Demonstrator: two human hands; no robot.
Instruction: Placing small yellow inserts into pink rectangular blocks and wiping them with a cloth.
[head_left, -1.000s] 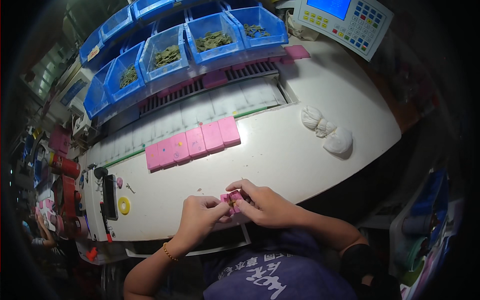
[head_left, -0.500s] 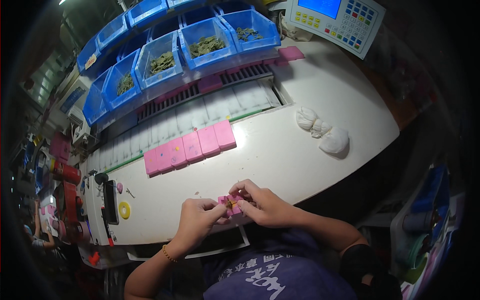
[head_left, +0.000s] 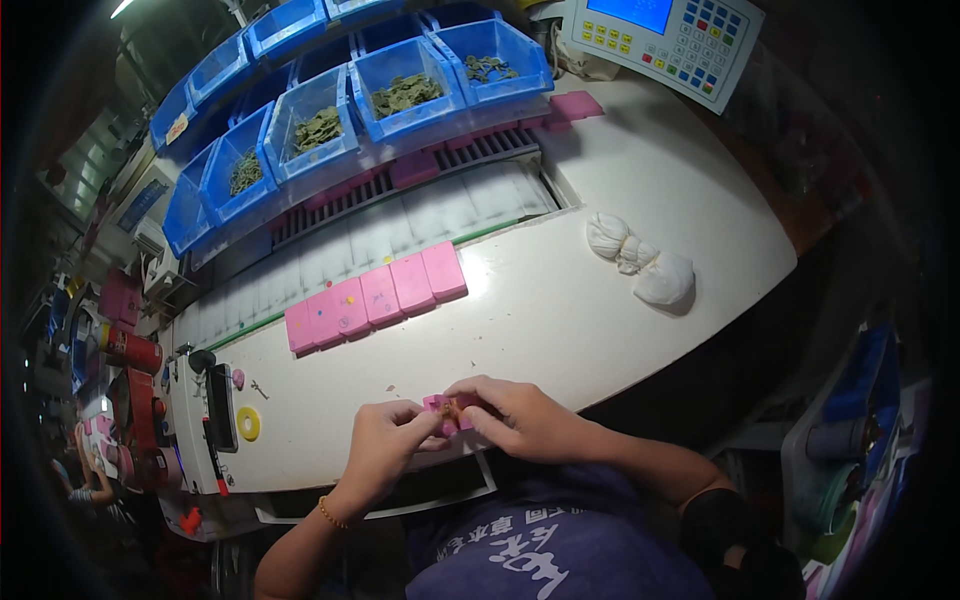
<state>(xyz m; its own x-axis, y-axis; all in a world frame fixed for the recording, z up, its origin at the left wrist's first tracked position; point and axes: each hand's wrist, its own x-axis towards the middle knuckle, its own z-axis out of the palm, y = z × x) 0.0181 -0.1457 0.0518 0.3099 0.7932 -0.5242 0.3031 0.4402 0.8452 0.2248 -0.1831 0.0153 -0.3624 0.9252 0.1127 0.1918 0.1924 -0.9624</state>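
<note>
At the near edge of the white table, a small pink block (head_left: 466, 424) is between my two hands, its surface partly hidden by fingers. My left hand (head_left: 388, 440) is closed on its left side, thumb and fingers pinched together. My right hand (head_left: 525, 420) closes on it from the right, fingers curled over the far side and thumb in front. Small golden-brown bits (head_left: 448, 410) show in the gap between the thumbs; their exact shape is too small to tell. Beyond the hands lies a row of several flat pink blocks (head_left: 380, 297), side by side.
Blue bins (head_left: 409, 88) with greenish pieces stand at the back above a slotted rack (head_left: 480, 152). A tied white cloth bag (head_left: 640, 258) lies on the right. A control panel (head_left: 668, 45) is at the far right. On the left are a yellow tape roll (head_left: 248, 423) and a phone (head_left: 222, 408).
My right hand's fingers have lowered and curled closer over the pink block, hiding more of it. Both hands have shifted slightly left in the picture; the surroundings are slightly shifted too.
</note>
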